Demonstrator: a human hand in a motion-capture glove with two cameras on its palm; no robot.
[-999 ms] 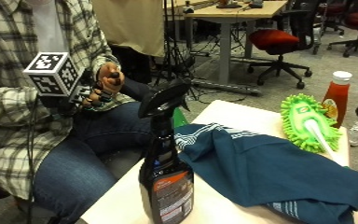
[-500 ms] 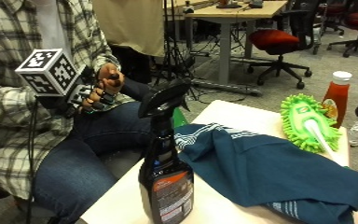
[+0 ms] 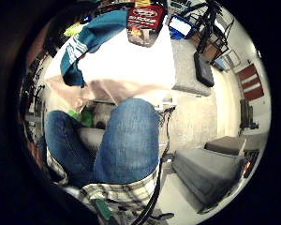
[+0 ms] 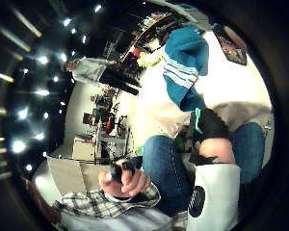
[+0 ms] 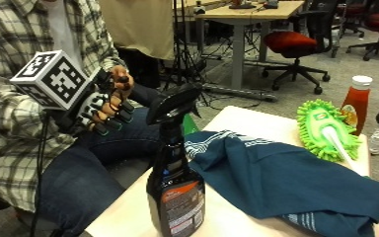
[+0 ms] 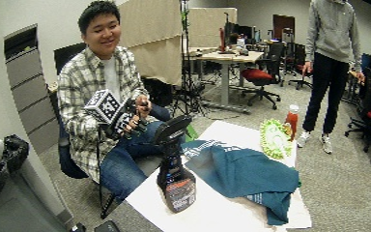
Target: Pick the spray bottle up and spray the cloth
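Gloved right hand [image 5: 104, 106] hung above lap, fingers curled, holding nothing. Spray bottle [image 5: 173, 182] upright on bench [image 5: 242, 123], rigid, probably top-heavy; grab neck under trigger. Cloth [image 5: 282, 177] soft.

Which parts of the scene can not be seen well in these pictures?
- Spray bottle: its base is cut off by the outside view's lower edge, and its label text is too small to read.
- Gloved right hand: the marker cube covers its back, and the bare hand overlaps its fingers.
- Teal cloth: its far corner runs past the outside view's edge.
- Ketchup bottle: its lower part is hidden behind the green duster.
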